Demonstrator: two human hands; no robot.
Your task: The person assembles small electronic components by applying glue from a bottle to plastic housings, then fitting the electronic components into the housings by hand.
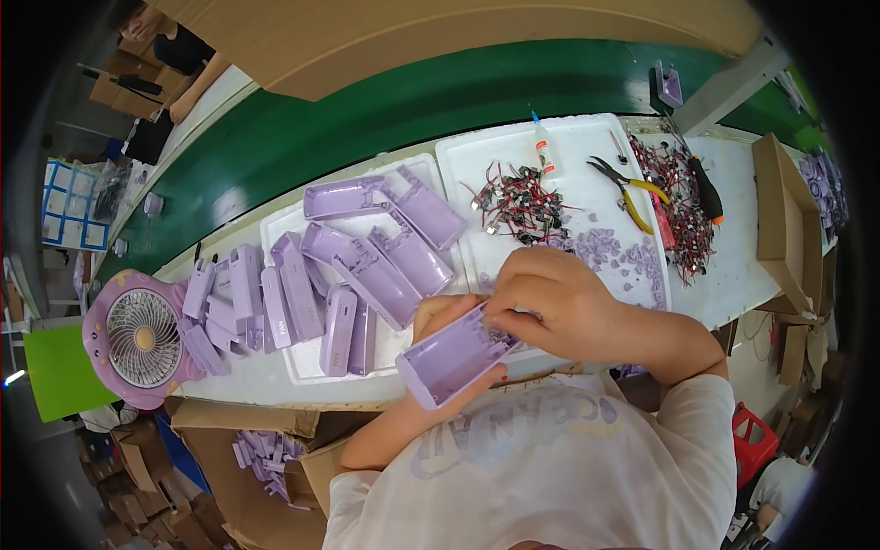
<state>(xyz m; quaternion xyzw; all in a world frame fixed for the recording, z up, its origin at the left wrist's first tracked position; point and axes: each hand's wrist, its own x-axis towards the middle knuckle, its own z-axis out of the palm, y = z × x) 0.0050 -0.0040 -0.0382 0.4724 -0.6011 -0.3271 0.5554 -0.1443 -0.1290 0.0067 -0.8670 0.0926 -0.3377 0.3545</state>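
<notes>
My left hand (440,316) is closed around an open, light purple plastic housing (447,359), tilted in front of my chest. At the housing's upper right end, the fingers of my right hand (555,298) are pinched together at the inside edge. Whatever they hold is hidden. Just beyond that hand lie small purple plastic pieces (600,249) and a heap of small parts with red and black wires (521,203). Several more open purple housings (394,266) lie on the white foam tray (284,225) to the left.
Yellow-handled pliers (634,194), a small bottle (544,154) and a screwdriver (705,188) lie at the right. Closed purple cases (246,280) and a purple fan (144,335) are at the left. A green conveyor belt (367,96) runs behind. Below left sits a cardboard box (206,420); another person's arm (197,87) shows far left.
</notes>
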